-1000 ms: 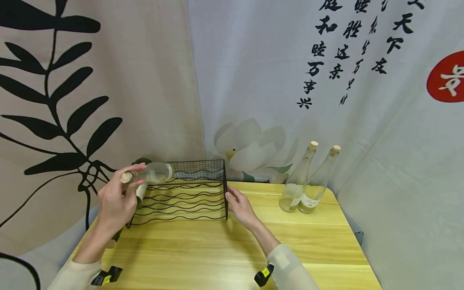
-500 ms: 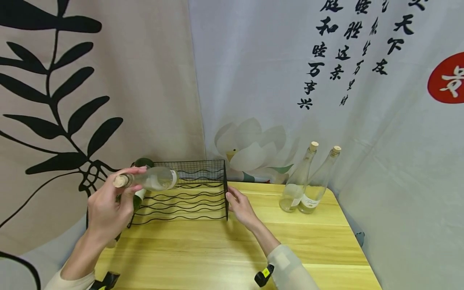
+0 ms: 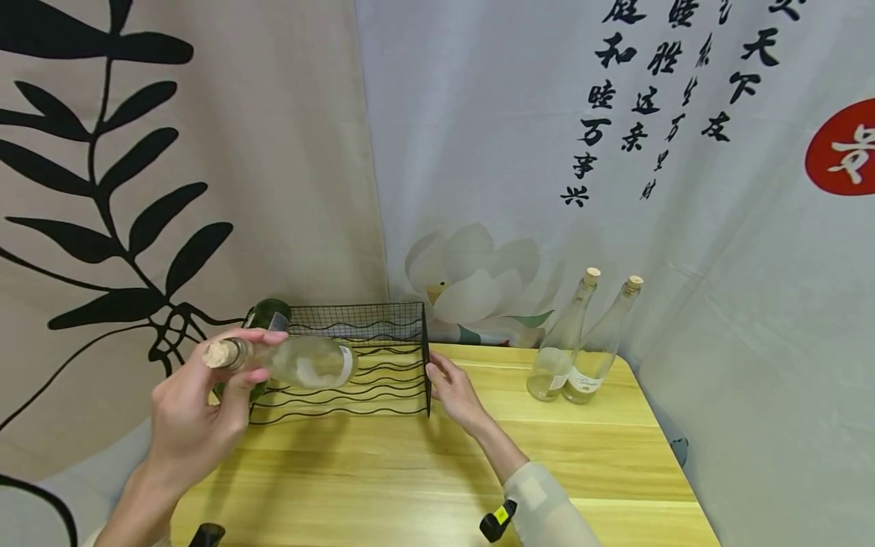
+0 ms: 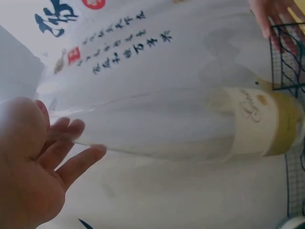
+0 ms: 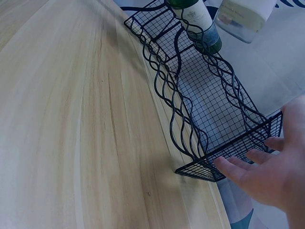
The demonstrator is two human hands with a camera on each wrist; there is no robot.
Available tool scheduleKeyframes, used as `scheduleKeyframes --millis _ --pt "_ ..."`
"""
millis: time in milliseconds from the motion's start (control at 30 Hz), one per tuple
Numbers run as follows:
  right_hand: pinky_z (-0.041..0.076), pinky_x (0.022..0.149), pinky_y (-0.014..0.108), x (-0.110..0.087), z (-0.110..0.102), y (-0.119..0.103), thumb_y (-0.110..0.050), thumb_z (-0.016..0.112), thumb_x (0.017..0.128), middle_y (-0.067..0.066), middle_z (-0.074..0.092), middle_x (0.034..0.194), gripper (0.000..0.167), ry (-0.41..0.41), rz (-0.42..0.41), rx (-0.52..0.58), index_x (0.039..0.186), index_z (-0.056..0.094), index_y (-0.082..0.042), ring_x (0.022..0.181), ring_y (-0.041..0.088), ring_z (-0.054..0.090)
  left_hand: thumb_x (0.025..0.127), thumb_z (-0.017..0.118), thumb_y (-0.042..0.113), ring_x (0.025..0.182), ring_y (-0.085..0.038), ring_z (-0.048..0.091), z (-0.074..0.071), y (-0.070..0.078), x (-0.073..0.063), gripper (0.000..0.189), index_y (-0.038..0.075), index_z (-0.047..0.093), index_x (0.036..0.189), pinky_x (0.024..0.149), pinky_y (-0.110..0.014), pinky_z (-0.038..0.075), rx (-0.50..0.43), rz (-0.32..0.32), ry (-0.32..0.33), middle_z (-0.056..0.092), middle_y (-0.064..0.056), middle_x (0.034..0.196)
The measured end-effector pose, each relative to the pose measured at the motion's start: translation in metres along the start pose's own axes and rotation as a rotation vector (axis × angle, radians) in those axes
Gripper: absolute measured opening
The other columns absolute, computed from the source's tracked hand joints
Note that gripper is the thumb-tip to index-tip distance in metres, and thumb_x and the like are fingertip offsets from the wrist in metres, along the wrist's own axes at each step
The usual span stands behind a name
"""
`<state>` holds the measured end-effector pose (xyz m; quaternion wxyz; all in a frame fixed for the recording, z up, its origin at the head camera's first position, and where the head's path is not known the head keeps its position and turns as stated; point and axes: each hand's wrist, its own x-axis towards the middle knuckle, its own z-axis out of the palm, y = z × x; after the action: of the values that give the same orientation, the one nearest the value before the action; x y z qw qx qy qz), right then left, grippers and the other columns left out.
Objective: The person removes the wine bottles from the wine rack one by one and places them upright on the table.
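My left hand (image 3: pixel 194 414) grips a clear glass bottle (image 3: pixel 314 363) by its neck. Its cork (image 3: pixel 220 355) points back toward me, and its white-labelled base (image 4: pixel 257 121) points right, above the black wire bottle rack (image 3: pixel 426 368). A green bottle (image 3: pixel 268 313) lies at the rack's left end, partly hidden by my left hand; its pale label (image 5: pixel 195 16) shows in the right wrist view. My right hand (image 3: pixel 458 391) rests extended fingers against the mesh end panel (image 5: pixel 248 148) on the rack's right side.
Two clear corked bottles (image 3: pixel 555 357) stand close together on the right of the wooden table (image 3: pixel 383 479). Fabric curtains (image 3: pixel 472 152) with printed leaves and characters hang behind and beside the table. Wavy wires span the rack's slots.
My left hand has drawn back toward me and left, and the clear bottle now hangs lower and nearer over the rack. More of the green bottle shows. My right hand has stayed put.
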<state>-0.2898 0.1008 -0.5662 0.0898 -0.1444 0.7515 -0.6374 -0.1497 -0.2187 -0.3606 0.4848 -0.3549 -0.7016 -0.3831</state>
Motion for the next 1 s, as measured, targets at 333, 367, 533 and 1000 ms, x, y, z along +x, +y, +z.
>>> scheduleKeyframes --millis 333,367,533,1000 --pt "0.052 0.123 0.070 0.000 0.000 0.000 -0.045 0.047 0.124 0.027 0.036 0.182 0.069 0.002 -0.003 0.001 0.178 0.032 -0.004 0.165 0.050 0.043 0.113 0.068 0.005 0.124 -0.004 0.079 0.001 0.016 0.000 0.037 -0.031 0.062 0.120 0.092 -0.007 0.062 -0.158 -0.046 -0.073 0.083 -0.016 0.124" --pt "0.053 0.123 0.070 0.000 0.000 0.001 -0.045 0.047 0.124 0.027 0.036 0.182 0.069 0.002 -0.003 0.002 0.178 0.032 -0.004 0.165 0.050 0.043 0.112 0.070 0.007 0.123 -0.005 0.079 0.002 0.017 -0.001 0.039 -0.031 0.062 0.120 0.092 -0.007 0.062 -0.173 -0.050 -0.080 0.083 -0.016 0.124" --pt "0.053 0.123 0.070 0.000 -0.001 0.001 -0.044 0.046 0.124 0.027 0.036 0.182 0.069 0.001 -0.004 0.006 0.178 0.032 -0.004 0.165 0.050 0.043 0.113 0.070 0.017 0.112 0.001 0.079 0.008 0.023 -0.005 0.043 -0.025 0.065 0.122 0.079 -0.002 0.058 -0.182 -0.092 -0.134 0.083 -0.007 0.126" --pt "0.051 0.124 0.071 -0.001 -0.001 -0.001 -0.043 0.046 0.124 0.027 0.034 0.183 0.069 -0.007 -0.007 0.011 0.178 0.031 -0.004 0.165 0.050 0.042 0.104 0.076 -0.004 0.109 0.003 0.080 0.027 0.027 -0.022 0.028 -0.005 0.071 0.131 0.089 -0.010 0.064 -0.185 -0.185 -0.288 0.083 -0.010 0.118"
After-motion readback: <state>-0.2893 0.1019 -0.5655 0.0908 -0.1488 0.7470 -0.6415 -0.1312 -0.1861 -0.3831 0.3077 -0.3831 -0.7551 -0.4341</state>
